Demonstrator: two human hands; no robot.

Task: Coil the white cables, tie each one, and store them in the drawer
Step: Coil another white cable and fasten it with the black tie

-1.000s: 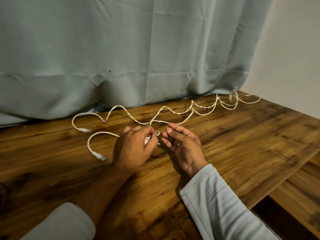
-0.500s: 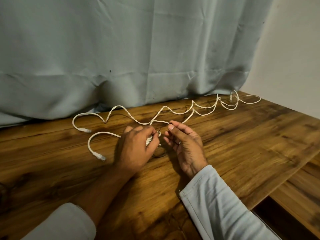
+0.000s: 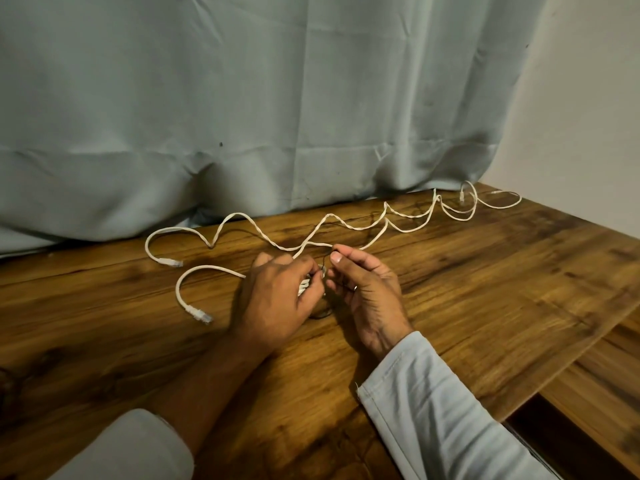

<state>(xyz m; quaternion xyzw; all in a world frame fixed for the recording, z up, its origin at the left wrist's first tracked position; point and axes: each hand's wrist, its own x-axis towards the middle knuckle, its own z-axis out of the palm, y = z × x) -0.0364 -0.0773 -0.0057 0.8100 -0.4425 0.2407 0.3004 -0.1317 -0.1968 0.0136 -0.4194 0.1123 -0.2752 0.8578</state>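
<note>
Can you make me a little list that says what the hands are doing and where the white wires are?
left hand: closed around a small bunch of white cable loops
right hand: fingertips pinching a thin dark tie beside the bunch
loose white cable: zigzags across the wooden table toward the far right corner
cable plugs: one left of the hands, another behind it
curtain: pale blue, hanging behind the table
drawer: not clearly in view

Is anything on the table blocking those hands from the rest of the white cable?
Nothing visible does. The left hand already holds a bunch of the white cable, the right hand is beside it, and the loose length lies on bare table. No drawer is clearly in view.
</note>
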